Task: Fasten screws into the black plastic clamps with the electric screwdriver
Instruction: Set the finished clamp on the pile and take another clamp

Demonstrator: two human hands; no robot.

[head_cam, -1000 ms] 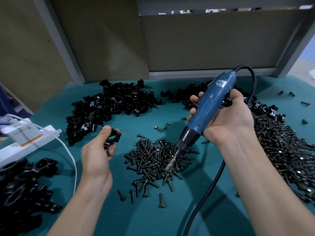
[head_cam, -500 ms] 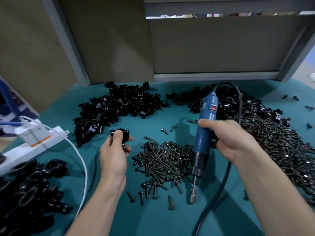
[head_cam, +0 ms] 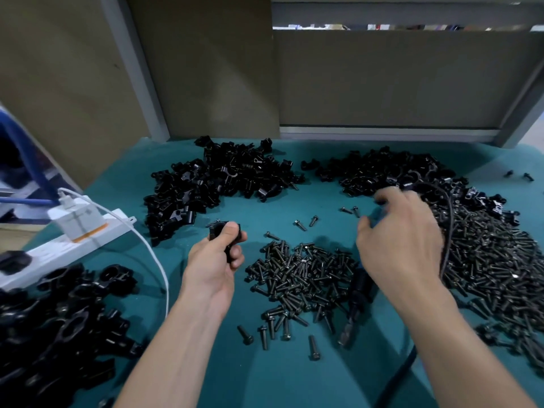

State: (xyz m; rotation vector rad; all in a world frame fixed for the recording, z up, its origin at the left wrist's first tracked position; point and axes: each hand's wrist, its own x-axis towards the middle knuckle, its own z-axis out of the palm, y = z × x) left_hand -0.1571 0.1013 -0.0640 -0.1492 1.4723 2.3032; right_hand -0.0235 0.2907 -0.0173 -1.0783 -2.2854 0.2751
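- A left hand (head_cam: 213, 262) hovers over the middle of the teal-covered desk (head_cam: 265, 381), a little towards its left edge.
- Its fingers (head_cam: 235, 254) are curled and pinching a small black plastic clamp (head_cam: 219, 229), with the thumb pressed on top.
- The held clamp sits just clear of the nearest heap of loose black plastic clamps (head_cam: 223, 178), which spreads towards the far edge.
- A second heap of the same clamps (head_cam: 382, 172) lies nearer the far right corner.
- A right hand (head_cam: 403, 240), blurred, reaches over the middle-right of the desk, back of the hand upward.
- Its fingers (head_cam: 385, 198) curl over the body of a blue and black electric screwdriver (head_cam: 354, 304). A sliver of blue shows between thumb and forefinger, and the blur hides how firm the grip is.
- The screwdriver's black nose and bit slope out from under the palm towards the near edge, low beside a central pile of dark metal screws (head_cam: 303, 272).
- Its black cord (head_cam: 447, 231) loops round the right side of the hand.
- A much larger spread of screws (head_cam: 497, 260) covers the right edge.
- A few single screws (head_cam: 313, 346) lie towards the near edge.
- Bulkier black clamp pieces (head_cam: 59, 325) are stacked in the near left corner.
- A white power strip (head_cam: 97, 238) lies along the left edge, carrying a white plug block (head_cam: 75, 216) and a white cable (head_cam: 160, 269).
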